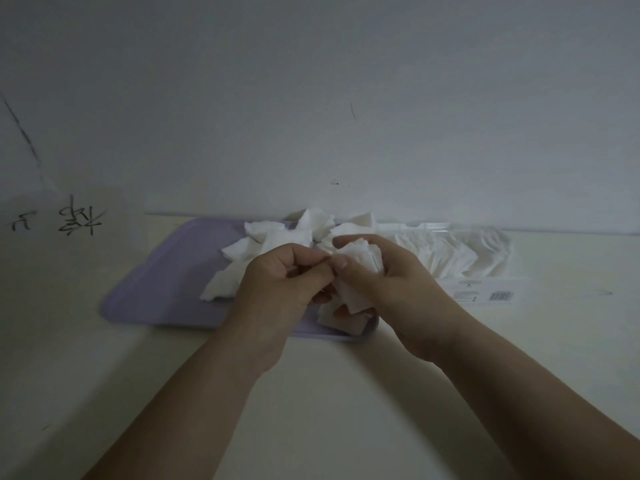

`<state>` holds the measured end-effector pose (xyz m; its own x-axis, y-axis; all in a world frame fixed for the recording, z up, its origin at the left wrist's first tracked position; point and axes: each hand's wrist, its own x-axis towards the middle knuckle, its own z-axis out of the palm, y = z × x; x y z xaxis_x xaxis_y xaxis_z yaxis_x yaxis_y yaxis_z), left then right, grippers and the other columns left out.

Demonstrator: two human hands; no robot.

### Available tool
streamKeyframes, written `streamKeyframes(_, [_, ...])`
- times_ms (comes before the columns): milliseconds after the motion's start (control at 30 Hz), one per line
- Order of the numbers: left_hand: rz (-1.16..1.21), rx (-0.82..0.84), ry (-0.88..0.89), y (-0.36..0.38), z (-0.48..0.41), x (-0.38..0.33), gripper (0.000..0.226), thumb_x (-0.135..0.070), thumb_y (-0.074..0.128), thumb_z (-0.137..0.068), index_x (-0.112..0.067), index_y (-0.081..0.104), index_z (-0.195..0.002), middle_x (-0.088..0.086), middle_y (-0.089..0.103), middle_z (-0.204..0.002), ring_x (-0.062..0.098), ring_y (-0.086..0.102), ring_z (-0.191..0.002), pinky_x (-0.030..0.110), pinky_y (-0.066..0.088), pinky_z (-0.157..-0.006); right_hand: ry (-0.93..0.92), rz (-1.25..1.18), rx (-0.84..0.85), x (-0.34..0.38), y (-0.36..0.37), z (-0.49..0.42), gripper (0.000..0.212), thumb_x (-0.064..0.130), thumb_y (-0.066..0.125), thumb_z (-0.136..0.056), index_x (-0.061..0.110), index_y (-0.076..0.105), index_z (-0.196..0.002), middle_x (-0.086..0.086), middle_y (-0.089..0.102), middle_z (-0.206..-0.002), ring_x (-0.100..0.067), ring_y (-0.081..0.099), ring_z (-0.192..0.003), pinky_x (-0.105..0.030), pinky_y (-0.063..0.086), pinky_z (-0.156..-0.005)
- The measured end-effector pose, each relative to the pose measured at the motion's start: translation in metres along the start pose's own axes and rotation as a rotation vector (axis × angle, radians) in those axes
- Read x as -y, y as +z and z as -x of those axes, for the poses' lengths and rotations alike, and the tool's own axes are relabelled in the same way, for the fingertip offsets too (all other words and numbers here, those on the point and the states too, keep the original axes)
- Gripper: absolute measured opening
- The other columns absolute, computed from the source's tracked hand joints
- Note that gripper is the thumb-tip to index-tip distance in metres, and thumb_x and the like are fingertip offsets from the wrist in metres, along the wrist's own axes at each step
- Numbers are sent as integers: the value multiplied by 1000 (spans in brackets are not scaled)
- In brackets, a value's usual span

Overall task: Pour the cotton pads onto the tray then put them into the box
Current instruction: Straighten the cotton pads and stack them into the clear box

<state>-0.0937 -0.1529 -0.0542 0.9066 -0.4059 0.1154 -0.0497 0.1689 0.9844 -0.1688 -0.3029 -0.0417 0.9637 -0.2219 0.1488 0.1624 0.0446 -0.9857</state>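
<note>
Head view, fingers outward: the right hand (388,289) is curled closed around a small bundle of white cotton pads (360,261), thumb pressed across its front. The left hand (277,289) is pinched nearly shut, fingertips meeting the same bundle at its left edge. Both hands hover over the right part of a lilac tray (156,292), long axis running left to right, where loose pads (277,237) lie scattered in a heap. Just right of the tray lies a clear box (478,258), also lengthwise left to right, with pads stacked inside; its near wall bears a barcode label. Everything rests on a pale table (346,410) against a grey-white wall (311,98) with handwritten marks at left. Dim light and motion blur obscure pad edges; the hands hide the tray's near-right corner.
</note>
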Motion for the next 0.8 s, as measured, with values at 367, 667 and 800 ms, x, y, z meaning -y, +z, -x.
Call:
streamKeyframes(367, [-28, -105, 18, 2, -1, -3, 5, -8, 73, -94, -4, 70, -95, 18, 79, -96, 37, 76, -98, 54, 62, -90, 36, -131, -180, -7, 7, -3, 20, 20, 58, -106, 10, 75, -113, -16, 78, -105, -25, 73, -92, -36, 59, -70])
streamKeyframes(667, [-137, -338, 172, -1, -3, -6, 17, -8, 71, -92, -25, 68, -90, -6, 78, -85, 10, 70, -78, 32, 57, -75, 138, -178, -328, -3, 9, -4, 23, 21, 57, -107, 5, 73, -110, -21, 73, -98, -26, 70, -78, -30, 59, -53])
streamKeyframes(800, [117, -232, 130, -3, -3, -18, 23, -1, 73, -86, -21, 70, -97, -8, 76, -80, 12, 69, -79, 33, 56, -74, 217, -226, -321, 1, 7, -5, 26, 27, 57, -108, 6, 71, -114, -21, 72, -110, -28, 73, -85, -37, 62, -60])
